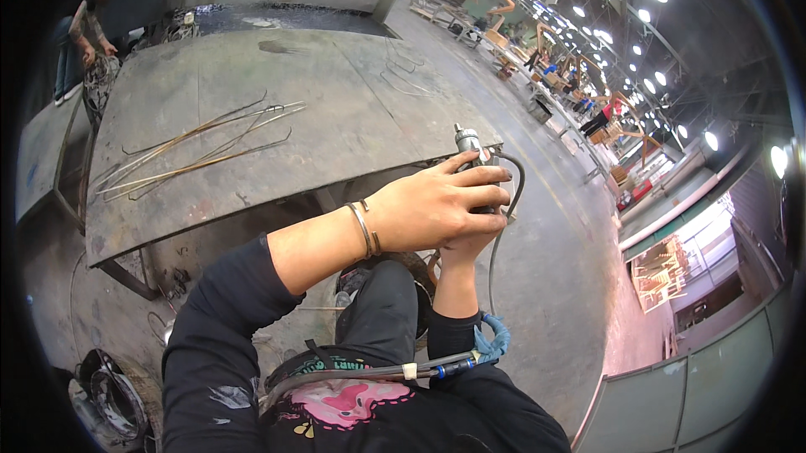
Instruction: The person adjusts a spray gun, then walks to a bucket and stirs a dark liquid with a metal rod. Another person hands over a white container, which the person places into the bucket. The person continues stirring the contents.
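Note:
In front of me, past the near right corner of the metal table, I hold a silver spray gun with its narrow tip upward. My left hand is closed over its body from above, a metal bracelet on the wrist. Under it, my right hand grips the gun from below; its fingers are mostly hidden. A dark hose curves from the gun down past my right wrist. Nearer my body, a grey hose with a blue coupling and a blue cloth wrap crosses my lap and right forearm.
Several thin bent metal rods lie on the metal table, with more wire hooks at its far right. A person stands at the far left, hands on a bundle. A dark round container stands on the floor at lower left.

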`<state>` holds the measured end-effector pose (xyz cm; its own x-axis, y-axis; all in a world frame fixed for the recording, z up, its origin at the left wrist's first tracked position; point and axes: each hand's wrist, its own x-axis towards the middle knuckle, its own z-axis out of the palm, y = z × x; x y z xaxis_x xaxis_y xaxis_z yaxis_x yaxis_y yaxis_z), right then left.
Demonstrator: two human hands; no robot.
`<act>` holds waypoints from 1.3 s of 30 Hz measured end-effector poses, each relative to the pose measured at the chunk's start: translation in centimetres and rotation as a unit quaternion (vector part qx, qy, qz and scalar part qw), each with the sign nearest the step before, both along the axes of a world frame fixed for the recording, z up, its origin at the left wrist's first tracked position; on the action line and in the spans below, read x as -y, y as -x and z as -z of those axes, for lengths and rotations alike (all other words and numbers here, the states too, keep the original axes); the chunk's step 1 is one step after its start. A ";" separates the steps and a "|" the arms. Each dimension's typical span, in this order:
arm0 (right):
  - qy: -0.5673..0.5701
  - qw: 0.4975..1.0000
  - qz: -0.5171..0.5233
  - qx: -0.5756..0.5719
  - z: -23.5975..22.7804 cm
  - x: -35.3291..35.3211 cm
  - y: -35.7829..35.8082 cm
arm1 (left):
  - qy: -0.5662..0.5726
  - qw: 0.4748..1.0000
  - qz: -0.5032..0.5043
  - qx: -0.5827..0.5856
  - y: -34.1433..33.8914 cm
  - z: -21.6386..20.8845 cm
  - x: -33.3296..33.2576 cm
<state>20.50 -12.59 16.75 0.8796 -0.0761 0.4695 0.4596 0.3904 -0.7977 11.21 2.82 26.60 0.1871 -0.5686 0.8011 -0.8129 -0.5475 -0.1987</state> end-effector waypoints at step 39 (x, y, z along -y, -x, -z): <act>0.025 0.999 0.035 0.008 1.6 1.6 -0.6 | 0.023 0.997 0.047 -0.062 -3.3 2.4 1.9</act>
